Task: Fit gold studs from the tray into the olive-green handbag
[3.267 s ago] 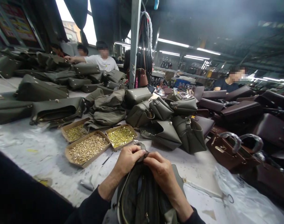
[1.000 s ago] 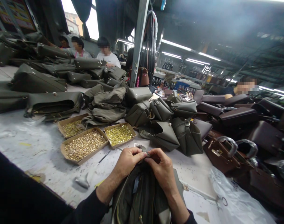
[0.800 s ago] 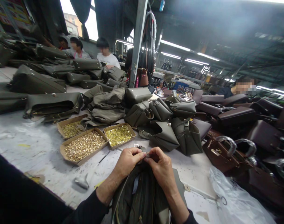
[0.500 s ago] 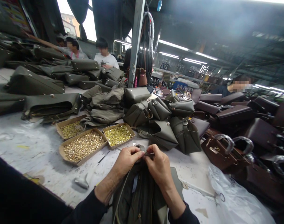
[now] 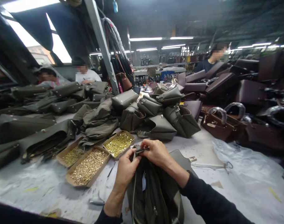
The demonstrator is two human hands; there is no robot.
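Observation:
A dark green bag [image 5: 153, 189] stands at the table's front edge, its zipper and dark lining facing up. At the bag's far end my left hand [image 5: 128, 166] pinches the strap end between thumb and fingers. My right hand [image 5: 156, 152] is closed on the same strap piece [image 5: 142, 150] from the right, its fingers bent over it. What lies between the fingertips is too small to make out. Just beyond and left of my hands are a box of yellow-gold metal pieces [image 5: 119, 143] and a box of rose-gold pieces [image 5: 89, 166].
A third box [image 5: 72, 154] sits at the left. Green bags [image 5: 159, 127] are piled behind, brown bags [image 5: 222, 124] at the right. Plastic sheeting [image 5: 247, 168] covers the right front. A metal post [image 5: 103, 46] rises behind. Several people sit farther back.
The view has turned and tilted, shifting the background left. My right hand has moved over the strap piece, its forearm now slanting in from the right. Both hands still hold the piece.

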